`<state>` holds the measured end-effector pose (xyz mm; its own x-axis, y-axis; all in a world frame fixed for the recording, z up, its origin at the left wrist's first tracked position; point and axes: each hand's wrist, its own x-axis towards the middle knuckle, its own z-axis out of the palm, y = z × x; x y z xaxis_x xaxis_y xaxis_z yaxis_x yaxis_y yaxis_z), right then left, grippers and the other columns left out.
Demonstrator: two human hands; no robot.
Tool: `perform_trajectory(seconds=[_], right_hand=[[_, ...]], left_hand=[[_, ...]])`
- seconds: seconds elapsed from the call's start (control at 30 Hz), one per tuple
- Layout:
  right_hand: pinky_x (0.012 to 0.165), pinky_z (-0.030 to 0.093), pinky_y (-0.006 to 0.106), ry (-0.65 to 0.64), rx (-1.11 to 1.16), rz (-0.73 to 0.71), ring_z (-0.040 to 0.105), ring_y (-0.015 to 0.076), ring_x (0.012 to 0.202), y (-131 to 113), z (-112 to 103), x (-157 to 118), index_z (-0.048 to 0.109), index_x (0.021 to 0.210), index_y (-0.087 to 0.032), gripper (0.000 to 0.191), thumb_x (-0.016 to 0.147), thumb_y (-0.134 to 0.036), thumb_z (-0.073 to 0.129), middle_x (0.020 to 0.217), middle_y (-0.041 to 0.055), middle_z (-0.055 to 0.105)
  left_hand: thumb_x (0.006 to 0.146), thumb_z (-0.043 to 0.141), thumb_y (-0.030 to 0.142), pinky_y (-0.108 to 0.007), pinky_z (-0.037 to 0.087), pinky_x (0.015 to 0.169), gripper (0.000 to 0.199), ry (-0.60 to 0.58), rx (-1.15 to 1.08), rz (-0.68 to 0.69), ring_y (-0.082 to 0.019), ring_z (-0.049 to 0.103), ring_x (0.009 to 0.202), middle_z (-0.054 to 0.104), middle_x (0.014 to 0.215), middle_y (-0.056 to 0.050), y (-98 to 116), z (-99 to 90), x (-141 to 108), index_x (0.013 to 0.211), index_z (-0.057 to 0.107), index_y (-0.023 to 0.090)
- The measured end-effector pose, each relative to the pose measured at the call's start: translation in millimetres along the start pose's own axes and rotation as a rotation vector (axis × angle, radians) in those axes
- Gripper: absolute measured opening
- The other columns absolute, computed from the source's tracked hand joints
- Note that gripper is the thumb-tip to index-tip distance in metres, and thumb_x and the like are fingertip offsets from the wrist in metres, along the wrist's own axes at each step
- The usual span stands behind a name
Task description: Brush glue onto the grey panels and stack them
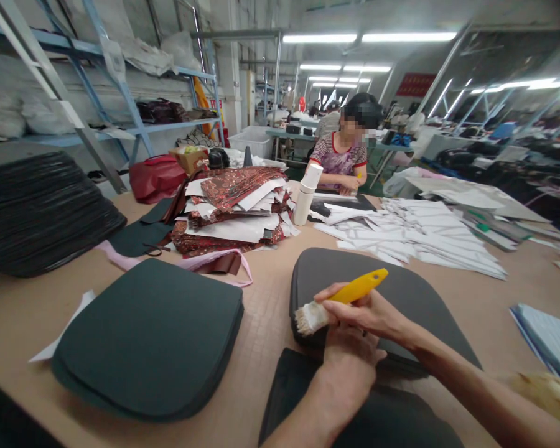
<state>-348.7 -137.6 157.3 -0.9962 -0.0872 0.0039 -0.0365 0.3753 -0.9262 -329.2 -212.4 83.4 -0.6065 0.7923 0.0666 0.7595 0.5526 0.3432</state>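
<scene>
a brown bench (264,323) carries the stacks. largest, a green stack (149,336) lies at left; right of centre lies a grey stack (415,298), with dark sheets (290,389) just in front. a black stack (42,211) rises at far left. white strips (420,236) spread beyond the grey stack, with a patterned pile (233,214) to their left. the left hand (350,358) is at the grey stack's near edge, fingers mostly hidden; whether its grip holds anything cannot be told. just above, the right hand (366,311) has its grip clasped around a yellow-handled brush (354,288), slanting over the grey stack, bristles (303,320) down and leftward. a white bottle (304,202) stands beside the patterned pile.
</scene>
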Motion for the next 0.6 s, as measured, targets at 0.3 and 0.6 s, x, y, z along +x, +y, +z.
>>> perform_trajectory(seconds=[0.3,0.6], right_hand=[[0.041,0.033,0.019,0.132,0.063,0.015,0.04,0.0072,0.046,-1,-21,36,0.068,0.09,-0.015,0.041,0.072,-0.051,0.063,0.054,-0.0017,0.051],[0.04,0.032,0.02,0.024,-0.007,0.02,0.04,0.0073,0.044,14,-16,71,0.065,0.077,-0.015,0.039,0.072,-0.054,0.062,0.052,-0.0026,0.049]], left_hand=[[0.085,0.05,0.043,-0.052,0.027,0.11,0.054,0.093,-0.113,0.047,-0.033,0.024,0.136,0.037,0.144,-0.012,-4,-10.4,-7,0.132,0.041,0.018],[0.078,0.06,0.045,-0.055,0.027,0.111,0.064,0.022,-0.206,0.027,-0.036,0.021,0.136,0.033,0.145,-0.016,-5,-15.3,-6,0.133,0.042,0.016]])
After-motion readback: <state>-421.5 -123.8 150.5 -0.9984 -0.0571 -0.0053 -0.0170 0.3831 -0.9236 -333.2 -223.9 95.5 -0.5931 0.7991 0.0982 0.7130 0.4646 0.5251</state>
